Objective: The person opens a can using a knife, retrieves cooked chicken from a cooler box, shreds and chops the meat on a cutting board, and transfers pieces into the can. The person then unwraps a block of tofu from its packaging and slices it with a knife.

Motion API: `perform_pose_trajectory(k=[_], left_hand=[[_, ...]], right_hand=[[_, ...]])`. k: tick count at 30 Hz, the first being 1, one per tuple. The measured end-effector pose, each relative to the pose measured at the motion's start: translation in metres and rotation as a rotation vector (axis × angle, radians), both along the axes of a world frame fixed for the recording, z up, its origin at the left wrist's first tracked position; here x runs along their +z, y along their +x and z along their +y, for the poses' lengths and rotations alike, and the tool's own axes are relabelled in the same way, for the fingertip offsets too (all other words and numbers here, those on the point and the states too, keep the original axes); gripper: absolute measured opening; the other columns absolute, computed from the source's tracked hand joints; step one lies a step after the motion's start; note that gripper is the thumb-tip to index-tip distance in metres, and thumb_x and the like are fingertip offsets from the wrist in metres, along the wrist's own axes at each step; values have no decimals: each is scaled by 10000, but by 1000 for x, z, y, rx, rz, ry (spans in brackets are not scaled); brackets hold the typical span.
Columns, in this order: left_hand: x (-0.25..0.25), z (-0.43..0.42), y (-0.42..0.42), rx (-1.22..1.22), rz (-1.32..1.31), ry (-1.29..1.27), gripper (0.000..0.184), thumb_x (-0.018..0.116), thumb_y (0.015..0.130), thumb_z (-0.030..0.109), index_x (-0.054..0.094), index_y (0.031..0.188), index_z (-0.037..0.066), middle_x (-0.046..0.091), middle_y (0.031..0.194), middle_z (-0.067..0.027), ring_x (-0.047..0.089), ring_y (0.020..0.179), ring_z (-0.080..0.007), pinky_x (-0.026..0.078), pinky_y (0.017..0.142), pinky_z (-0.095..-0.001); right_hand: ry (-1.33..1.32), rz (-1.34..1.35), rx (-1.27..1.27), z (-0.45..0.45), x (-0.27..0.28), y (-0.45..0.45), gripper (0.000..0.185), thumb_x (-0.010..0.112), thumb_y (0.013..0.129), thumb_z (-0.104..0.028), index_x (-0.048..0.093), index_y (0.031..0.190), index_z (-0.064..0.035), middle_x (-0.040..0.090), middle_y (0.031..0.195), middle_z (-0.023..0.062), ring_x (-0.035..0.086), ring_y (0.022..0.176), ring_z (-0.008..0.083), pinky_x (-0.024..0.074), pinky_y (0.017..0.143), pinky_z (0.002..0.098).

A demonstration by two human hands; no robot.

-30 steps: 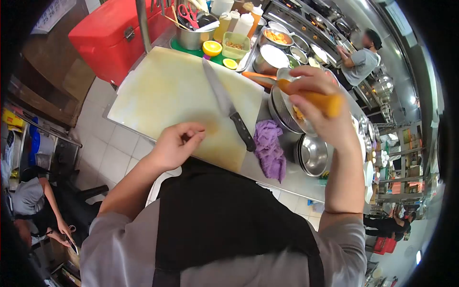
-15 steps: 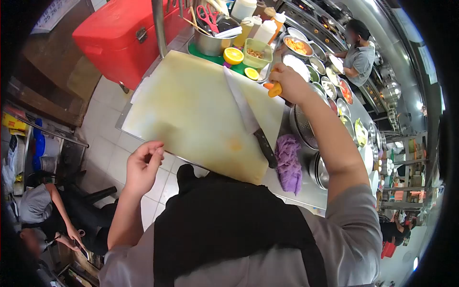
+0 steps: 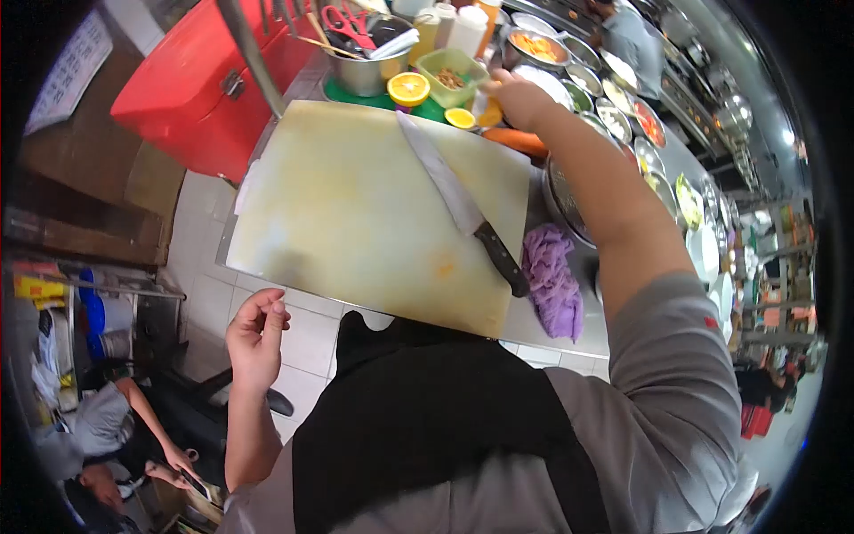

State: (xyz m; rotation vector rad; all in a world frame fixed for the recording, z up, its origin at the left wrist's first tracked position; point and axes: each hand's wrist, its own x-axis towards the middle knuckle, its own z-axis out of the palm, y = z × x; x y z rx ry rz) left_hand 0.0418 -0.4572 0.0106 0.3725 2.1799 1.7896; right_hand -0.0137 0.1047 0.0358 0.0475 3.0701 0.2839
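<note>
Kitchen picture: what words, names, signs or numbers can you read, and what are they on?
None can be read for certain.
White sheet, upper left: rows of dark marks, too blurred to read.
Yellow pack, on the left: red mark, too small to read.
Sleeve: tiny red patch, no letters clear.

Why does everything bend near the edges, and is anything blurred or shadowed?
In the head view, a wide-angle lens probably bends things; there, the right hand looks blurred, and a soft shadow falls on the cutting board near the left hand.
</note>
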Motion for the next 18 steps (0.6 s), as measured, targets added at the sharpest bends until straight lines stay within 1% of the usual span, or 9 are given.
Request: perform_pose_trajectory(k=[2,3,6,7,8,12,14,16,18], left_hand=[[-1,6,-3,-48,50,-20,193,635,1014,131,659,1158,5,634,866,4,588,783,-75,502,719,-240],[-4,5,-5,-50,50,-39,199,628,1015,120,658,1172,1,632,855,2,587,779,-77,498,722,-238],[-13,16,-9,-59,23,-22,227,591,1029,114,635,1215,-10,643,863,-9,590,777,-85,501,736,-242],[-17,22,-9,-107,48,9,235,587,1031,115,628,1227,-8,647,868,-15,592,783,-87,502,742,-246],[-15,33,-7,-131,41,-3,237,593,1031,124,629,1222,-11,644,873,-22,590,788,-90,496,749,-251],[-7,81,-8,-335,95,75,249,605,1029,141,624,1213,-26,629,872,-24,584,805,-95,486,769,-255],[7,114,1,-399,121,111,247,607,1028,140,624,1212,-24,626,875,-24,582,809,-98,485,776,-256],[27,150,21,-455,160,126,242,608,1026,136,627,1211,-19,625,879,-25,582,813,-101,484,782,-258],[43,182,45,-579,201,131,226,626,1006,98,634,1201,-16,635,897,-30,604,840,-109,498,788,-266]], right_hand=[[8,60,17,13,-6,-9,744,707,770,-15,478,1460,-172,522,1383,168,571,1231,366,502,1021,429],[44,-34,-56,-7,26,-3,715,689,770,3,508,1443,-159,534,1393,177,562,1250,365,502,1018,428],[-128,235,-63,-17,82,45,387,654,893,-124,656,1280,-103,712,1112,150,687,1025,306,539,893,431],[-244,642,221,-25,103,81,197,624,932,-140,662,1108,-60,676,805,111,661,729,231,558,723,370],[-179,508,-25,-38,138,120,399,650,888,-112,628,1284,-65,709,1039,197,690,962,300,540,878,400],[-459,751,-430,-39,207,287,376,669,937,-160,619,1295,-55,720,1163,184,697,1074,326,515,977,471],[-247,829,-628,-17,193,374,269,617,925,-160,707,1167,-86,750,996,115,707,911,303,543,816,415],[-174,586,-1004,-2,161,457,225,604,919,-203,736,1017,-49,718,828,175,718,788,298,553,711,442],[-147,298,-1136,-4,109,528,260,642,898,-275,725,982,-43,717,852,187,713,811,328,551,729,442]])
